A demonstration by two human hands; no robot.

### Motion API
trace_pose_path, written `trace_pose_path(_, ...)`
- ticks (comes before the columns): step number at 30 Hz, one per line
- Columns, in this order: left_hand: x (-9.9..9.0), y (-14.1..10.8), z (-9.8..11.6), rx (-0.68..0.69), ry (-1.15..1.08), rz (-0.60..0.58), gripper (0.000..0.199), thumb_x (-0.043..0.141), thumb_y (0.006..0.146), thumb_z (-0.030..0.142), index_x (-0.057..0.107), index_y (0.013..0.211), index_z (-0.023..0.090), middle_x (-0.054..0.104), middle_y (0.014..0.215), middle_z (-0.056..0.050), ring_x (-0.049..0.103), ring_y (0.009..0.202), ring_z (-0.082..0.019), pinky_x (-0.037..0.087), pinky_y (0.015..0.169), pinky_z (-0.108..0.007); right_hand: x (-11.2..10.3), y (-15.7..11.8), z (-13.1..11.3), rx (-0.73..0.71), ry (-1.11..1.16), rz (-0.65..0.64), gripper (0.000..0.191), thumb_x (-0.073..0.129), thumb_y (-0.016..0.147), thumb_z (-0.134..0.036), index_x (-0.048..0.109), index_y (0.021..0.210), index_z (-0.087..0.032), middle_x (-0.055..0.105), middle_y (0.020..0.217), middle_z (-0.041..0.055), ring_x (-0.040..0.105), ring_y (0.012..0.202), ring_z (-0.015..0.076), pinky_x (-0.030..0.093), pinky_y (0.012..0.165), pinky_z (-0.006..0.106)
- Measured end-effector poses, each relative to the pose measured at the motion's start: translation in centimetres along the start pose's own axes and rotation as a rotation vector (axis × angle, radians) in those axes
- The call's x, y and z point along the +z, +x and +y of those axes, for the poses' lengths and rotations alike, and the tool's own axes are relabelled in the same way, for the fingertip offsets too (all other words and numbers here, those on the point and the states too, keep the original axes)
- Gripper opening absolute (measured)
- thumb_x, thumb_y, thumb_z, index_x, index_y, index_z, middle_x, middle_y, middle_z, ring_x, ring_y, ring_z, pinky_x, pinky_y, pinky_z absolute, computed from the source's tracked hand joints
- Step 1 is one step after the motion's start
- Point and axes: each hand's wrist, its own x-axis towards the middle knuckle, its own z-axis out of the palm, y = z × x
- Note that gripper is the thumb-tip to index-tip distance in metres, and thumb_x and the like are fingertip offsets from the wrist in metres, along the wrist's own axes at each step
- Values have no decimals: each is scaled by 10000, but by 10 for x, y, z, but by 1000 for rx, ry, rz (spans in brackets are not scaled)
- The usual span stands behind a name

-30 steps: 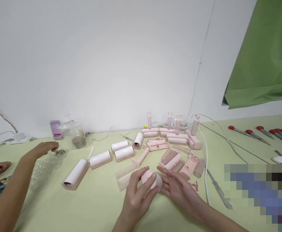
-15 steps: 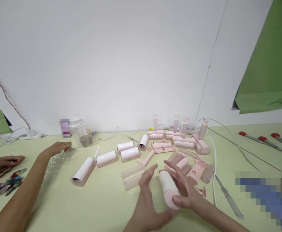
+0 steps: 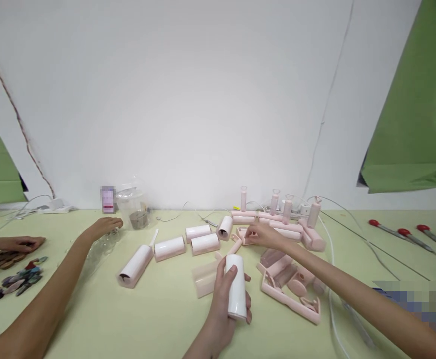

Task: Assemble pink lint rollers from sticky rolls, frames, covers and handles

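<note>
My left hand is wrapped round a white lint roller refill, which stands nearly upright above the table. Farther back, my right hand has its fingers closed on a pink lint roller frame, mostly hidden under the hand. A clear pinkish cover lies just left of my left hand. To the right is a long pink frame piece, with other pink parts and a round pink end piece behind it.
White rolls in clear covers lie left of centre. Pink rollers and small upright ones line the back. A white cable and red-handled tools are at right. A co-worker's hands are at left, near clear wrapping and stones.
The white roll is now in my left hand alone. My right hand has let go of it and reached back to the pink frame. A long pink piece now shows at front right.
</note>
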Motion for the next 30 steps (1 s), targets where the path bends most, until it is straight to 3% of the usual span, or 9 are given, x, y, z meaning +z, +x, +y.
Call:
trace_pose_path(5, -1, 1, 2, 20, -64, 53, 451, 550, 738, 449, 364, 1111, 277, 543, 757, 17, 454, 388, -55, 343, 272, -137, 15, 1, 26, 26, -8, -28, 175, 487, 864, -296, 582, 905, -155, 591, 963, 42, 561, 830, 151, 454, 755, 349)
trace_pose_path(8, -4, 5, 4, 25, -107, 90, 494, 542, 715, 510, 380, 1109, 260, 544, 754, 16, 453, 371, -60, 347, 262, -155, 14, -7, 27, 28, 91, 26, 183, 507, 845, -317, 585, 820, -154, 597, 884, 32, 551, 806, 150, 434, 762, 352)
trace_pose_path(12, -7, 9, 4, 57, -119, 120, 550, 539, 701, 537, 360, 1139, 258, 544, 759, 12, 466, 377, -71, 362, 263, -172, 1, -16, 17, 53, 335, 235, 277, 566, 725, -466, 541, 739, -190, 581, 763, 30, 535, 793, 206, 400, 766, 384)
trace_pose_path(15, -7, 8, 3, 91, -90, 114, 532, 546, 710, 502, 339, 1148, 283, 542, 754, 18, 476, 389, -75, 369, 276, -169, -10, -24, -1, 92, 581, 413, 378, 420, 735, -590, 483, 828, -229, 563, 782, 41, 534, 827, 230, 415, 737, 378)
trace_pose_path(17, -6, 6, 3, 111, -48, 113, 539, 544, 716, 494, 312, 1166, 310, 543, 754, 23, 489, 395, -82, 377, 283, -173, -13, -32, -18, 126, 736, 458, 409, 321, 760, -618, 455, 828, -237, 544, 755, 40, 542, 797, 220, 437, 686, 352)
trace_pose_path(19, -5, 4, 3, 140, 3, 131, 556, 551, 715, 492, 292, 1179, 329, 548, 770, 25, 501, 396, -82, 391, 298, -176, -9, -42, -39, 166, 841, 444, 401, 333, 762, -619, 450, 767, -235, 516, 675, 27, 539, 687, 199, 445, 588, 318)
trace_pose_path(22, -3, 3, 3, 217, 73, 169, 550, 545, 726, 492, 287, 1184, 331, 558, 810, 19, 508, 393, -74, 409, 320, -179, 10, -60, -70, 246, 1005, 321, 328, 487, 740, -544, 452, 679, -224, 426, 546, -25, 449, 494, 141, 390, 448, 260)
trace_pose_path(26, -4, 5, -2, 256, 140, 224, 546, 523, 749, 500, 265, 1197, 327, 569, 820, 16, 555, 442, -100, 457, 387, -212, 41, -78, -99, 320, 1268, 160, 301, 501, 763, -469, 455, 629, -204, 364, 522, -54, 363, 447, 101, 348, 437, 225)
trace_pose_path(30, -5, 4, -9, 279, 177, 270, 464, 497, 788, 474, 329, 1175, 283, 592, 880, -11, 618, 711, -154, 502, 608, -239, 56, -84, -104, 246, 1019, 239, 326, 374, 832, -458, 510, 678, -205, 449, 554, -30, 440, 539, 149, 378, 551, 263)
